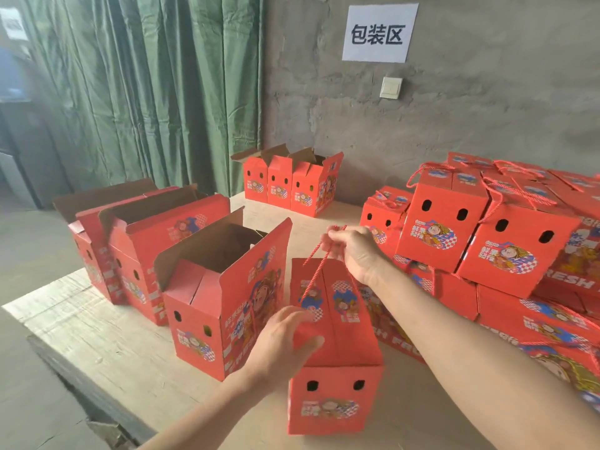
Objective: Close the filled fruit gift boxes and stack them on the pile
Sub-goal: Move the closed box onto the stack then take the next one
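Observation:
A closed red gift box (337, 384) with two dark holes in its near end stands on the wooden table (107, 332) in front of me. My right hand (355, 251) pinches its red rope handle (319, 264) and holds it up above the lid. My left hand (285, 342) rests on the box's left top edge, thumb over the lid and fingers against the side. To the right, a pile of closed red boxes (506, 241) with rope handles is stacked in layers.
Several open red boxes (220, 297) with raised flaps stand to the left, more (292, 183) at the back by the concrete wall. A green curtain (146, 86) hangs behind. The table's left edge drops to the floor.

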The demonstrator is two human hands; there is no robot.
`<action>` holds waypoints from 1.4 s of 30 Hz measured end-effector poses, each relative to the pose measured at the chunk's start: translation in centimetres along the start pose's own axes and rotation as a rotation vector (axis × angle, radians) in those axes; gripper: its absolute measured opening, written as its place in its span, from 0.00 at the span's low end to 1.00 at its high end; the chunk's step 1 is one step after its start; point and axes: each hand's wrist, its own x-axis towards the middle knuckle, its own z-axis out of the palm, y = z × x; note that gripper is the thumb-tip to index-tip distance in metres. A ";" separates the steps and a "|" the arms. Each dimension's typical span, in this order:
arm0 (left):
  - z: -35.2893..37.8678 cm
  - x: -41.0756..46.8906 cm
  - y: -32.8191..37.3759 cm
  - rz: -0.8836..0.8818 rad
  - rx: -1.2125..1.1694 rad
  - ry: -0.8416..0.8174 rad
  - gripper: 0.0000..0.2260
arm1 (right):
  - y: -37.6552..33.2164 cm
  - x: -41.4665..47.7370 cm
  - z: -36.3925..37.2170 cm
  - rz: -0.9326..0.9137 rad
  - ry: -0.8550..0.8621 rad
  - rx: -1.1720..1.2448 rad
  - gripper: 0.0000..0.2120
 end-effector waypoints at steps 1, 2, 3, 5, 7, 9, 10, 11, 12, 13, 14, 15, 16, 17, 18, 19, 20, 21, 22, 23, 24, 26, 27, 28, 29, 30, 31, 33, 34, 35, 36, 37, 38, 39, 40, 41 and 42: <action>-0.2 0.4 -0.4 0.047 0.051 -0.061 0.22 | 0.1 0.8 0.3 -0.010 -0.001 -0.012 0.09; -0.5 1.1 -0.7 0.093 0.110 -0.119 0.22 | 0.0 1.5 0.5 -0.023 0.003 -0.025 0.10; -0.9 1.9 -1.0 0.128 0.162 -0.166 0.21 | -0.1 2.3 0.7 -0.037 0.006 -0.031 0.11; -1.6 3.7 -1.5 0.156 0.208 -0.230 0.18 | -0.4 3.6 1.1 -0.062 -0.003 -0.088 0.11; -2.1 5.4 -1.7 0.160 0.275 -0.305 0.17 | -0.4 4.5 1.3 -0.069 -0.048 -0.245 0.09; -2.2 6.9 -2.0 0.142 0.358 -0.392 0.18 | 0.2 4.8 1.4 -0.034 -0.089 -0.471 0.06; -2.2 7.6 -2.1 0.133 0.398 -0.426 0.19 | 0.3 4.5 1.4 -0.023 -0.089 -0.628 0.04; -2.3 8.2 -2.1 0.127 0.449 -0.453 0.21 | 0.4 4.2 1.2 -0.037 -0.082 -0.858 0.06; -2.5 8.8 -2.0 0.121 0.518 -0.480 0.22 | 0.7 3.7 1.0 -0.057 -0.090 -1.144 0.11; -2.8 9.3 -1.9 0.115 0.598 -0.508 0.24 | 1.3 3.1 0.9 -0.054 -0.145 -1.390 0.19; -3.2 9.8 -1.6 0.112 0.680 -0.530 0.24 | 2.1 2.5 0.9 -0.011 -0.262 -1.545 0.32; -3.6 10.4 -1.3 0.123 0.759 -0.539 0.23 | 3.3 1.9 0.8 0.066 -0.414 -1.590 0.45; -4.1 11.0 -0.9 0.153 0.830 -0.525 0.20 | 4.4 1.4 0.9 0.136 -0.556 -1.565 0.53; -4.7 11.7 -0.6 0.193 0.885 -0.486 0.17 | 5.5 1.0 1.0 0.148 -0.653 -1.552 0.55; -5.3 12.4 -0.3 0.235 0.924 -0.433 0.13 | 6.6 0.8 1.2 0.103 -0.698 -1.572 0.54; -6.1 13.2 -0.1 0.273 0.959 -0.383 0.09 | 7.5 0.9 1.3 0.035 -0.694 -1.624 0.52; -6.9 14.0 -0.1 0.299 0.987 -0.347 0.06 | 8.1 1.2 1.5 -0.002 -0.668 -1.673 0.51; -7.8 14.8 -0.3 0.306 1.011 -0.330 0.06 | 8.5 1.6 1.7 0.003 -0.641 -1.710 0.50; -8.4 15.6 -0.7 0.301 1.032 -0.329 0.08 | 8.7 2.1 2.0 0.020 -0.622 -1.724 0.49; -9.0 16.2 -1.3 0.286 1.043 -0.330 0.11 | 9.0 2.7 2.1 0.028 -0.609 -1.728 0.48; -9.5 16.8 -1.9 0.261 1.031 -0.329 0.15 | 9.1 3.3 2.3 0.024 -0.595 -1.732 0.48; -10.0 17.5 -3.1 0.179 0.914 -0.339 0.23 | 9.2 4.7 2.5 0.027 -0.560 -1.717 0.46; -10.2 17.7 -3.6 0.120 0.810 -0.348 0.25 | 9.2 5.5 2.5 0.046 -0.542 -1.700 0.46; -10.2 17.8 -4.0 0.059 0.694 -0.358 0.26 | 9.3 6.3 2.5 0.073 -0.525 -1.685 0.45; -10.2 18.1 -4.4 0.015 0.585 -0.357 0.25 | 9.3 7.3 2.5 0.097 -0.503 -1.675 0.45; -10.0 18.2 -4.7 -0.020 0.494 -0.353 0.23 | 9.4 8.1 2.3 0.119 -0.472 -1.666 0.44; -9.8 18.4 -4.9 -0.047 0.422 -0.335 0.21 | 9.4 9.1 2.0 0.132 -0.432 -1.652 0.43; -9.4 18.8 -5.0 -0.083 0.338 -0.304 0.18 | 9.6 11.1 1.4 0.129 -0.337 -1.625 0.41; -9.1 19.0 -4.9 -0.088 0.323 -0.303 0.17 | 9.7 12.0 1.1 0.123 -0.294 -1.617 0.40; -8.8 19.2 -4.9 -0.086 0.320 -0.306 0.16 | 9.8 12.9 0.8 0.131 -0.254 -1.608 0.39; -8.6 19.4 -4.9 -0.081 0.317 -0.306 0.15 | 9.9 13.7 0.5 0.153 -0.215 -1.598 0.38; -8.5 19.6 -4.9 -0.080 0.305 -0.306 0.14 | 10.1 14.6 0.2 0.186 -0.176 -1.589 0.38; -8.5 19.8 -5.0 -0.080 0.294 -0.307 0.14 | 10.2 15.6 0.0 0.229 -0.131 -1.567 0.39; -8.5 20.1 -5.2 -0.075 0.291 -0.307 0.14 | 10.3 16.5 -0.4 0.277 -0.078 -1.529 0.39; -8.5 20.3 -5.4 -0.066 0.294 -0.310 0.14 | 10.2 17.5 -0.8 0.323 -0.028 -1.496 0.39; -8.6 20.5 -5.6 -0.051 0.302 -0.312 0.14 | 10.1 18.4 -1.4 0.354 0.006 -1.490 0.38; -8.6 20.7 -5.8 -0.037 0.306 -0.310 0.14 | 9.9 19.2 -1.9 0.366 0.020 -1.513 0.36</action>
